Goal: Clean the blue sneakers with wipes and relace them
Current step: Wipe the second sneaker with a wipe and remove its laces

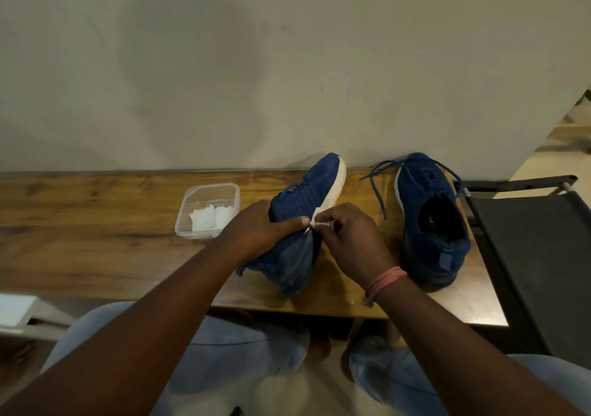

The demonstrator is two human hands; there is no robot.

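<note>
Mid-frame, the left hand is gripping the tilted sneaker to expose its sole while the right hand is pinching a wipe against it

The left hand covers the middle of the tipped sneaker. The wipe is too small to see well.
</note>
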